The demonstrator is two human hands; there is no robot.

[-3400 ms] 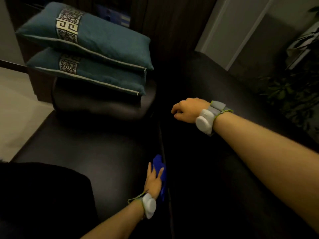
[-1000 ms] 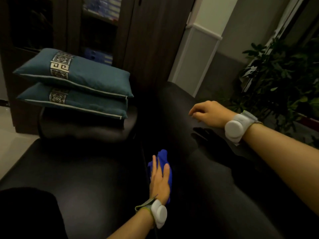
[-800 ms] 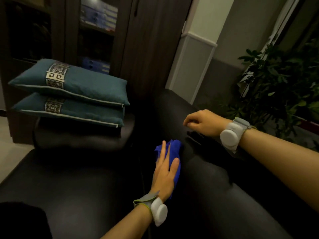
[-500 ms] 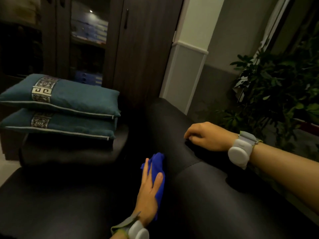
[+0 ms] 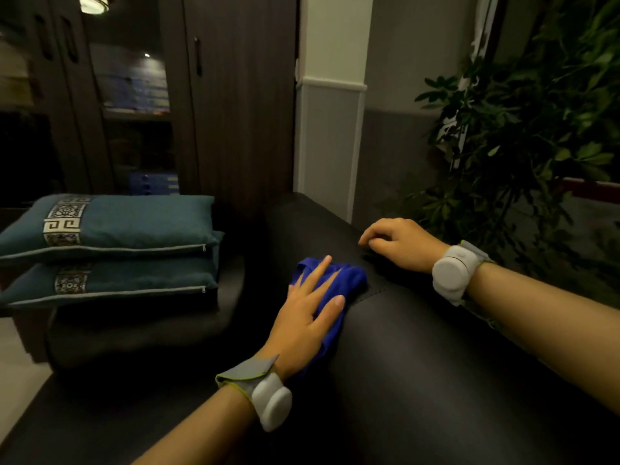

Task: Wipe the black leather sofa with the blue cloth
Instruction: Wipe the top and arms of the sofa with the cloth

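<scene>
My left hand (image 5: pixel 308 318) flat on blue cloth (image 5: pixel 349 280), right hand (image 5: pixel 399 243) loosely curled, empty; press evenly across sofa (image 5: pixel 419 364) seam

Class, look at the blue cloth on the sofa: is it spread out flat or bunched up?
Bunched up: the blue cloth shows folds and ridges under the left hand pressing it onto the sofa.

Both forearms are bare, with no sleeves showing. The left hand (image 5: pixel 308 317) has a grey fabric strap edged in yellow-green around its wrist, carrying a smooth white rounded module (image 5: pixel 271 402) shaped like two joined discs. The right hand (image 5: pixel 399 243) wears a matching grey strap with a similar white module (image 5: pixel 451 275) at its wrist.
</scene>
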